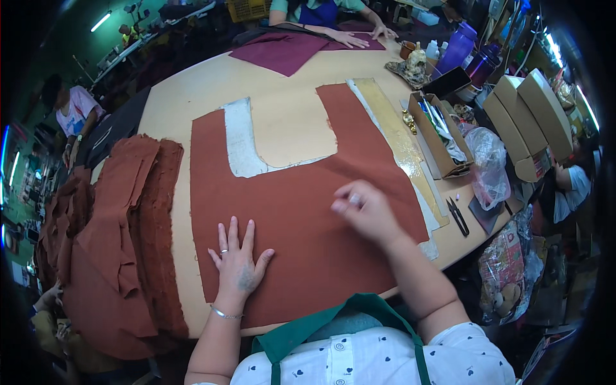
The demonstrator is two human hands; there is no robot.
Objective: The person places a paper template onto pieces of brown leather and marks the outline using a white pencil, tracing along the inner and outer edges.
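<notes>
A rust-brown cloth piece (301, 237) with a U-shaped cutout at its far side lies spread on the table in front of me. Pale template board (240, 144) shows from under the cutout's edge, and a yellowish strip of board (394, 144) shows along the right side. My left hand (239, 260) rests flat on the cloth's near left part, fingers spread. Over the right part of the cloth, my right hand (369, 212) is closed with fingers curled together. A small whitish spot shows at its fingers; whether it is a ring or something held is unclear.
A thick stack of rust-brown cloth (128, 237) hangs over the table's left edge. On the right are black thread snips (457, 217), a cardboard box of tools (443, 131), a plastic bag (487, 163) and purple bottles (457, 48). Across the table, a person's hands (350, 38) touch maroon cloth (279, 52).
</notes>
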